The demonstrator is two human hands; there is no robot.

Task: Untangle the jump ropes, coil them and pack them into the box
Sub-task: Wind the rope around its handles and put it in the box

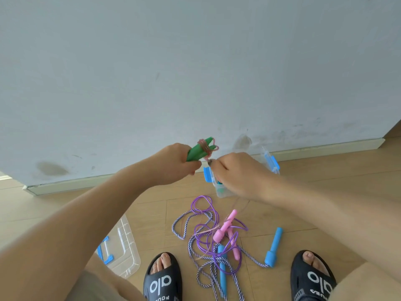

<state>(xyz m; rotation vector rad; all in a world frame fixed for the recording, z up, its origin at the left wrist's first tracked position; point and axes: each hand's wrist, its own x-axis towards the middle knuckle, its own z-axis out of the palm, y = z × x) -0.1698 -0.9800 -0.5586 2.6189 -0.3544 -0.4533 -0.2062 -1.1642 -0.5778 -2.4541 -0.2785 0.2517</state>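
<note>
1. The left hand (173, 164) grips two green handles (198, 151), held side by side, their long axis slanting up and right out of the fist.
2. Pink rope (206, 146) is wrapped around the handles just above that hand.
3. The right hand (240, 172) pinches the rope's end beside the handles.
4. The box (272, 162) sits behind the right hand.

At the bottom of the frame we wear black open-toe rubber slide sandals (162, 279) printed with white "alo" lettering. Our forearms are bare, and beige shorts (91, 287) show at lower left.
</note>
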